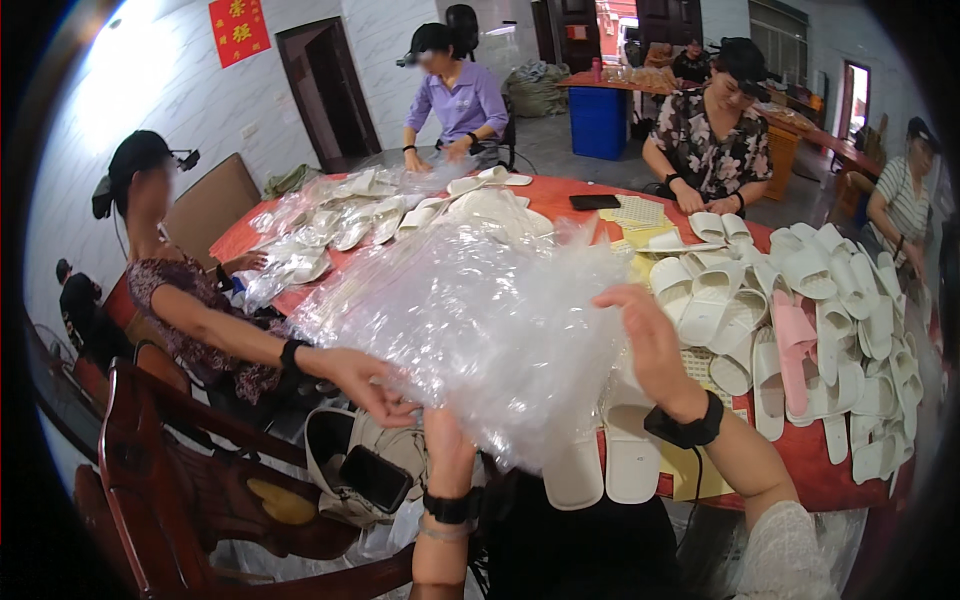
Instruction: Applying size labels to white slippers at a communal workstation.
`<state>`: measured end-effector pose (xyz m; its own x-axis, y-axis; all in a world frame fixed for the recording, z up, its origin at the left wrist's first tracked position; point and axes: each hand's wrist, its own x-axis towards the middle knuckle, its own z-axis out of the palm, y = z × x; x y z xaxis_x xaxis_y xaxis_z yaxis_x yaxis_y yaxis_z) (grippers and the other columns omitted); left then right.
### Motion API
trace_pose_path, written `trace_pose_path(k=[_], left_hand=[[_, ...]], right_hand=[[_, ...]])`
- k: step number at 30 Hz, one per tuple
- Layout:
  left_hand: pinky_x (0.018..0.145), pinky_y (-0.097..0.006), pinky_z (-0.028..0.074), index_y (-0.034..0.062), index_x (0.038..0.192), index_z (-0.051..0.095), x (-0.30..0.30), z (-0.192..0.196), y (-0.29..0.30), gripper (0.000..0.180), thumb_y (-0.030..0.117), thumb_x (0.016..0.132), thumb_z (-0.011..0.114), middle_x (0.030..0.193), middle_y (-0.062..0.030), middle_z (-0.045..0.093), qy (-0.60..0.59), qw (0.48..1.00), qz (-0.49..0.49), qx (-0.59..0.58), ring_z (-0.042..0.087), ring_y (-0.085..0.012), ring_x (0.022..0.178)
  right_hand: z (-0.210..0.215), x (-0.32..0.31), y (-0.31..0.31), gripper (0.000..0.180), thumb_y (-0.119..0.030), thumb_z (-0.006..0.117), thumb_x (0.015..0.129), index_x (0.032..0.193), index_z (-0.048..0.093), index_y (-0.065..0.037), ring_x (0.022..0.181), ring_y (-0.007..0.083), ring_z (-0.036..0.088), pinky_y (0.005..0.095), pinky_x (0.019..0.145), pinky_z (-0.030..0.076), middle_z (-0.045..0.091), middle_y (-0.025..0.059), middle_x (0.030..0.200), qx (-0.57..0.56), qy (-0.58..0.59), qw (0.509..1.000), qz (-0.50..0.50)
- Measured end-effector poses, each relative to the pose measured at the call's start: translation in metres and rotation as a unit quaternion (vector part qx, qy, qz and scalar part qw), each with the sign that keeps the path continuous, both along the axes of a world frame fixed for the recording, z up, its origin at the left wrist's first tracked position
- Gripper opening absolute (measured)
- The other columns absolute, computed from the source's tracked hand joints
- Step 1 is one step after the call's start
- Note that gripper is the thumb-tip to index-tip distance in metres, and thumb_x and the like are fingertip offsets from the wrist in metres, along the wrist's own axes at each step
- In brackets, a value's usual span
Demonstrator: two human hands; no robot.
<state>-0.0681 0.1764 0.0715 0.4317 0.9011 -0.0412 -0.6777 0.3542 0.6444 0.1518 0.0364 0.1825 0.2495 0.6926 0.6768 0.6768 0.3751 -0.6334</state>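
Note:
A big heap of clear plastic bags [480,320] spreads in front of me above the red table. My left hand [448,450] reaches up under its near edge, and the plastic hides its fingers. At the heap's right side, my right hand [650,345] is open, its fingers stretched toward the bags. A white slipper [632,450] lies sole-down between my arms at the table's near edge, with another white slipper [574,472] beside it, partly under the plastic. From the left, a co-worker's hand [365,385] extends to the bags, close to my left wrist.
White slippers [830,270] are piled at right, with a pink slipper [795,350] among them. Yellow sheets [640,215] and a black phone [595,202] lie farther back. Bagged slippers [345,225] cover the far left. A wooden chair [215,480] and an open bag [335,440] stand at lower left. Several people sit around.

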Motion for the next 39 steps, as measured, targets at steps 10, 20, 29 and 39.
trace_pose_path(k=[10, 20, 29, 39], left_hand=[[0.076, -0.033, 0.053, -0.0041, 0.111, 0.056, 0.018, 0.005, -0.034, 0.023, 0.003, 0.090, 0.049, 0.107, -0.0140, 0.061, 0.135, 0.975, -0.053, 0.169, 0.063, -0.0218, 0.090], [0.074, -0.032, 0.052, -0.0042, 0.110, 0.056, 0.102, 0.026, -0.067, 0.023, 0.006, 0.090, 0.053, 0.105, -0.0135, 0.062, 0.142, 0.917, -0.305, 0.213, 0.063, -0.0203, 0.088], [0.072, -0.031, 0.051, -0.0043, 0.110, 0.057, 0.089, 0.038, -0.068, 0.023, 0.008, 0.090, 0.056, 0.102, -0.0129, 0.063, 0.181, 0.897, -0.348, 0.201, 0.063, -0.0189, 0.086], [0.070, -0.029, 0.050, -0.0032, 0.108, 0.058, 0.011, 0.050, -0.065, 0.024, 0.011, 0.089, 0.061, 0.095, -0.0106, 0.063, 0.335, 0.872, -0.322, 0.155, 0.062, -0.0163, 0.082]], right_hand=[[-0.056, 0.134, -0.027, 0.058, -0.058, 0.026, 0.099, 0.110, 0.057, -0.011, 0.096, 0.0120, 0.048, 0.0249, 0.085, 0.036, 0.053, 0.0031, 0.102, -0.051, 0.441, 0.896, -0.012], [-0.137, 0.054, -0.193, 0.076, -0.067, 0.024, 0.094, 0.134, 0.044, -0.006, 0.098, 0.0162, 0.058, 0.0285, 0.084, 0.049, 0.055, 0.0083, 0.123, -0.118, 0.378, 0.914, -0.086], [-0.045, 0.088, -0.119, 0.076, -0.066, 0.028, 0.094, 0.137, 0.042, -0.005, 0.104, 0.0170, 0.058, 0.0298, 0.088, 0.049, 0.054, 0.0096, 0.127, -0.103, 0.528, 0.843, -0.023], [-0.065, 0.091, -0.179, 0.062, -0.043, 0.057, 0.093, 0.137, 0.041, -0.002, 0.109, 0.0173, 0.057, 0.0310, 0.094, 0.048, 0.053, 0.0114, 0.130, -0.254, 0.577, 0.765, 0.131]])
